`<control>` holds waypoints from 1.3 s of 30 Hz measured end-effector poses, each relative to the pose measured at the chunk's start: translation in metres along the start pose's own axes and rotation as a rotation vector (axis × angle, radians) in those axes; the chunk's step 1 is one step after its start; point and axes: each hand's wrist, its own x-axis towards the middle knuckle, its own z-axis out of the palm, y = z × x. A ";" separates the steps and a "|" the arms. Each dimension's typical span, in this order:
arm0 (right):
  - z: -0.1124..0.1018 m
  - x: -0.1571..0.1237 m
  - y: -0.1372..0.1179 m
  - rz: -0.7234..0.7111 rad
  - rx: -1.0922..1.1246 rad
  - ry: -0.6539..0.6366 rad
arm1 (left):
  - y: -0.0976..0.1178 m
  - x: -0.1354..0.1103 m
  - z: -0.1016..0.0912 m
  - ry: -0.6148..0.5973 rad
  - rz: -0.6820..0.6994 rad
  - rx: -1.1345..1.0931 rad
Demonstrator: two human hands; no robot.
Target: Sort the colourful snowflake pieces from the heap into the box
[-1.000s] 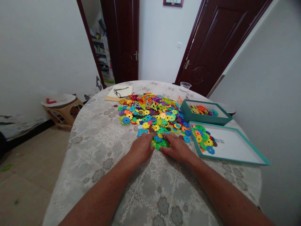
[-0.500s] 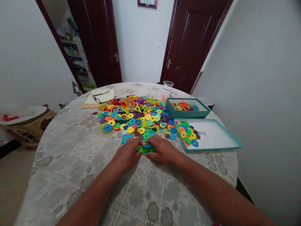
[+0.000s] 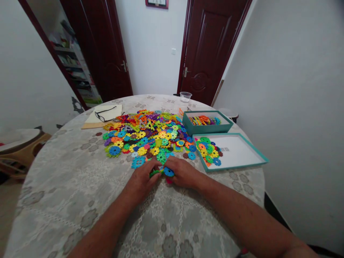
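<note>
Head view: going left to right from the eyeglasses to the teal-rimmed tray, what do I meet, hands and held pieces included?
Eyeglasses, left hand, green piece, blue disc, right hand, teal-rimmed tray.

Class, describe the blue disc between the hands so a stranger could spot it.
On the patterned tablecloth, find the colourful heap. At its near edge are the left hand and right hand. The right hand holds the blue disc, right of a green piece; unlike the heap's loose blue discs, it is gripped.
</note>
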 end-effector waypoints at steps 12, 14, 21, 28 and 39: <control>0.008 0.005 0.008 0.500 1.159 0.136 | 0.003 0.002 -0.002 0.135 -0.334 -0.331; 0.011 0.005 0.006 0.515 1.295 0.154 | 0.005 0.003 -0.002 0.101 -0.392 -0.437; 0.007 0.003 0.000 0.514 1.513 0.131 | 0.002 0.005 0.000 0.078 -0.353 -0.628; 0.002 0.003 -0.007 0.589 1.475 0.153 | -0.002 0.004 0.002 0.146 -0.222 -0.622; 0.009 0.004 -0.018 0.539 1.366 0.086 | 0.012 -0.003 0.003 0.132 -0.199 -0.400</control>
